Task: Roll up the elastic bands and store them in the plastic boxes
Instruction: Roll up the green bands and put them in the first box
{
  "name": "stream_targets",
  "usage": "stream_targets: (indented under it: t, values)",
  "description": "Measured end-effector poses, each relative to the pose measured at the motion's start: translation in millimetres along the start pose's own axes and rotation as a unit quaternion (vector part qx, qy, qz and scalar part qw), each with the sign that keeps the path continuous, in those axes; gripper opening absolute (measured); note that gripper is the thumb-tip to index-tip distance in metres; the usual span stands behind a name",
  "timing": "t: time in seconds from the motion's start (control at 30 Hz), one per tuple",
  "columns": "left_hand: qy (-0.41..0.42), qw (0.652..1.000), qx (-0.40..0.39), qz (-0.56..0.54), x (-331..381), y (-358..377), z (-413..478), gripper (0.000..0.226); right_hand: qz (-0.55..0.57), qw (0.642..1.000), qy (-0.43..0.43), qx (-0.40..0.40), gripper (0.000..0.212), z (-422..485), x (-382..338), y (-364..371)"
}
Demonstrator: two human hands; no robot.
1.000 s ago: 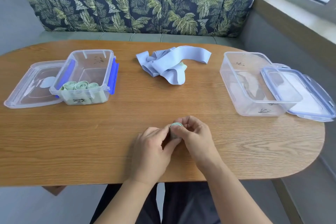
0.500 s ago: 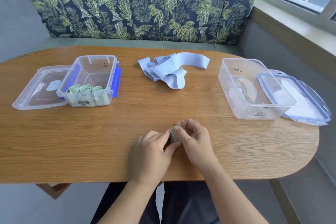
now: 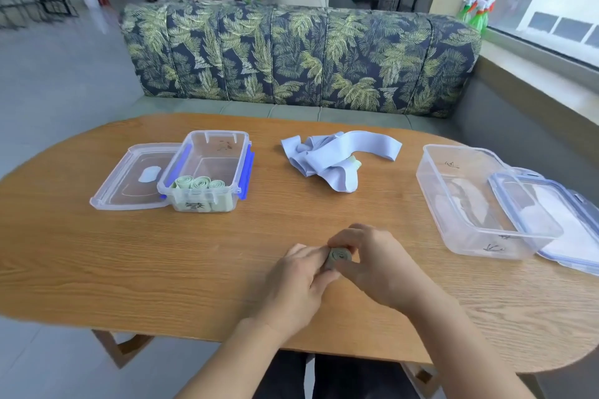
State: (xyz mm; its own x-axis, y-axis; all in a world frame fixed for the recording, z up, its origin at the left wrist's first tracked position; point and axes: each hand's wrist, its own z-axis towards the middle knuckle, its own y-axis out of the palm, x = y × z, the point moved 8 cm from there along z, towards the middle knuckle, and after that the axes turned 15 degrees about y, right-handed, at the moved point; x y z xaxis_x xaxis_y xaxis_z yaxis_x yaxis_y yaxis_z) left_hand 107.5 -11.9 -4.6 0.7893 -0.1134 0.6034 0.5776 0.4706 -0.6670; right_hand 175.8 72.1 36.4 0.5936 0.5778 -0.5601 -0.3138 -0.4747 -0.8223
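Pinching a rolled green band together — left hand and right hand, knuckles up, just above the table

- Green roll: band wound into a tight coil, spiral end up, pinched between left hand and right hand, near middle of the surface.
- Three green rolls: upright, side by side against the near wall of the small box, far left.
- Small box: clear, blue clips, open.
- Blue bands: loose crumpled heap, far centre.
- Large box: clear, open, right side.
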Motion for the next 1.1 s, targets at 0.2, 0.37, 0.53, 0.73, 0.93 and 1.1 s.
stream_targets:
  t: [0.2,0.37,0.53,0.73,0.93,1.1]
  values:
    - [-0.028,0.996,0.082,0.002,-2,-51,2,0.017,0.010,0.999,-0.030,0.035,0.012,15,-57,-10]
    - [-0.075,0.991,0.107,-0.017,-20,-93,3,0.014,0.010,0.998,-0.049,0.033,0.013,30,-98,-7]
    - [-0.083,0.992,0.036,-0.082,-46,-123,2,0.031,-0.048,0.993,-0.102,-0.031,0.022,44,-136,1]
    - [-0.099,0.989,-0.026,-0.111,-79,-164,18,0.020,-0.093,0.982,-0.162,-0.033,0.019,78,-181,8]
    - [-0.133,0.982,-0.052,-0.125,-116,-196,45,0.018,-0.135,0.978,-0.158,-0.034,0.012,133,-211,10]
    - [-0.179,0.983,0.006,-0.023,-163,-215,61,0.018,-0.179,0.973,-0.147,-0.010,0.011,171,-230,0]
